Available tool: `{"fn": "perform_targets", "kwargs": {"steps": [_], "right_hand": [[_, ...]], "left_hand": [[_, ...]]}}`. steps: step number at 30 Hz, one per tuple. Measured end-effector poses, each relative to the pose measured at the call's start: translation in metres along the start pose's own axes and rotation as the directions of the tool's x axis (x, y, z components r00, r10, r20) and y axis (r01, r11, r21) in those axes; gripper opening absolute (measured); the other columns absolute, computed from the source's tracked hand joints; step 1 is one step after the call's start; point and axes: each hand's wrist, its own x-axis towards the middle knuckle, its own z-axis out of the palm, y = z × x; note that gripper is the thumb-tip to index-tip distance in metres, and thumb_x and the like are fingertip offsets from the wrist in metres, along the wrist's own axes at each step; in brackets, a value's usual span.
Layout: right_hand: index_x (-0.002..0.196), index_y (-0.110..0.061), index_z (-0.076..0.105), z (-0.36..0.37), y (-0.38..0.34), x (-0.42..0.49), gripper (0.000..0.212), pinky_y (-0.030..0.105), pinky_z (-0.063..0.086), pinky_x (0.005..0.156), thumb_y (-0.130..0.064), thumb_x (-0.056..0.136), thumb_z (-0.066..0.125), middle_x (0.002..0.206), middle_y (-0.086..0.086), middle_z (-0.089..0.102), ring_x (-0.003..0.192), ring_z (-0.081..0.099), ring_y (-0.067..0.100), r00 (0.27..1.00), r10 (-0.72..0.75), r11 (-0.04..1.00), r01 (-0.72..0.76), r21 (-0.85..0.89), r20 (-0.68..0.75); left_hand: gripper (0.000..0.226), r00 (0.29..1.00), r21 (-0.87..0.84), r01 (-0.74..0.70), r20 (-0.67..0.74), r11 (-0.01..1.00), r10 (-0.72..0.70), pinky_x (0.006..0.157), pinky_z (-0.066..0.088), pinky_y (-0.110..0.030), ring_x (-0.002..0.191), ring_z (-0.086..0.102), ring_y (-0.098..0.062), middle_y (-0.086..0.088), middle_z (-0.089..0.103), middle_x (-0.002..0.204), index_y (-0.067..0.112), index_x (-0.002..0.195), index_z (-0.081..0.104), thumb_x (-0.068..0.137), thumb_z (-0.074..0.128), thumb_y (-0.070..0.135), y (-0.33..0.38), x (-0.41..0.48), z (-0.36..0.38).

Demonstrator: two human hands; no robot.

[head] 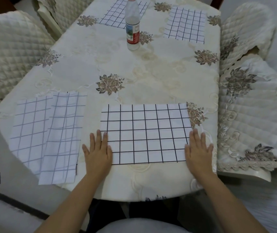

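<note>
A white cloth with a dark grid (pixel 145 133) lies flat on the table in front of me. My left hand (pixel 98 151) rests palm down on its near left corner, fingers straight. My right hand (pixel 199 151) lies flat on its near right edge, fingers straight too. Neither hand holds anything. To the left lies another grid cloth (pixel 48 135), folded over itself lengthwise and hanging partly past the table edge.
A clear plastic bottle (pixel 132 26) with a red label stands upright at the far middle. Two more grid cloths (pixel 185 24) (pixel 119 13) lie flat at the far end. Quilted chairs (pixel 8 49) (pixel 252 105) flank the table, which wears an embroidered cream tablecloth (pixel 151 78).
</note>
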Motion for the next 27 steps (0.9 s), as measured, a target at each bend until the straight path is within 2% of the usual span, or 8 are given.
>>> {"fn": "perform_targets", "kwargs": {"steps": [2,5,8,10,12,22,25,27], "right_hand": [[0.145,-0.006,0.024,0.000,-0.022,-0.002,0.072,0.059,0.008,0.110,-0.042,0.086,0.005,0.155,0.008,0.017,0.144,0.011,0.031,0.999,0.006,1.000,-0.007,-0.012,-0.031],[0.132,-0.002,0.047,0.009,-0.076,-0.015,0.058,0.059,0.030,0.101,-0.029,0.086,0.025,0.143,0.014,0.043,0.135,0.034,0.035,0.983,-0.184,0.983,0.184,-0.025,-0.017],[0.130,-0.006,0.048,0.029,-0.116,-0.033,0.053,0.049,0.041,0.101,-0.025,0.083,0.034,0.140,0.008,0.047,0.139,0.023,0.025,0.934,-0.356,0.935,0.356,0.009,0.018],[0.137,-0.009,0.037,0.037,-0.113,-0.039,0.053,0.045,0.020,0.110,-0.026,0.088,0.032,0.146,0.002,0.035,0.145,0.002,0.016,0.922,-0.387,0.922,0.387,0.004,-0.021],[0.140,-0.015,0.034,0.035,-0.098,-0.040,0.053,0.044,0.014,0.108,-0.030,0.088,0.031,0.148,-0.003,0.035,0.143,0.009,0.015,0.915,-0.401,0.916,0.399,-0.044,-0.041],[0.136,-0.009,0.036,0.018,-0.037,-0.033,0.052,0.057,0.037,0.097,-0.028,0.088,0.031,0.144,0.009,0.043,0.133,0.026,0.025,0.969,-0.205,0.979,0.203,-0.030,-0.135],[0.125,-0.005,0.045,0.018,-0.051,-0.033,0.051,0.055,0.047,0.088,-0.032,0.082,0.038,0.132,0.019,0.054,0.126,0.038,0.033,0.922,-0.359,0.933,0.352,-0.077,-0.147],[0.118,-0.006,0.051,0.019,-0.061,-0.034,0.049,0.049,0.054,0.082,-0.031,0.077,0.046,0.124,0.017,0.060,0.117,0.054,0.034,0.816,-0.563,0.827,0.553,-0.103,-0.130]], "left_hand": [[0.063,0.997,0.063,-0.067,-0.020,0.996,0.068,0.110,0.007,-0.057,0.143,0.014,-0.034,-0.018,0.020,0.153,0.004,0.143,0.030,0.089,0.016,0.033,0.011,0.001,-0.002],[0.052,0.961,0.118,-0.275,0.040,0.954,0.272,0.094,0.035,-0.064,0.128,0.043,-0.041,-0.023,0.044,0.140,0.002,0.129,0.046,0.083,0.033,0.019,0.049,0.002,-0.001],[0.054,0.909,0.056,-0.404,0.135,0.913,0.394,0.087,0.051,-0.053,0.125,0.051,-0.029,-0.013,0.048,0.139,0.005,0.128,0.051,0.080,0.035,0.023,0.079,-0.013,0.014],[0.055,0.904,0.041,-0.414,0.138,0.909,0.405,0.095,0.048,-0.049,0.131,0.044,-0.022,-0.007,0.047,0.141,0.009,0.134,0.043,0.083,0.034,0.027,0.080,-0.023,0.023],[0.055,0.903,0.060,-0.427,0.083,0.902,0.422,0.104,0.038,-0.048,0.135,0.031,-0.018,-0.004,0.042,0.145,0.014,0.139,0.035,0.086,0.033,0.030,0.068,-0.027,0.024],[0.053,0.970,0.029,-0.242,-0.028,0.970,0.243,0.103,0.031,-0.054,0.140,0.018,-0.015,0.002,0.026,0.151,0.020,0.143,0.033,0.091,0.027,0.031,0.005,-0.020,0.008],[0.053,0.973,0.040,-0.230,-0.004,0.972,0.230,0.098,0.035,-0.058,0.137,0.032,-0.024,-0.005,0.037,0.147,0.013,0.137,0.044,0.088,0.029,0.027,0.009,-0.018,0.006],[0.049,0.967,0.080,-0.253,0.001,0.964,0.254,0.088,0.041,-0.062,0.125,0.049,-0.035,-0.015,0.054,0.134,0.007,0.122,0.058,0.081,0.037,0.020,0.016,-0.018,0.003]]}}
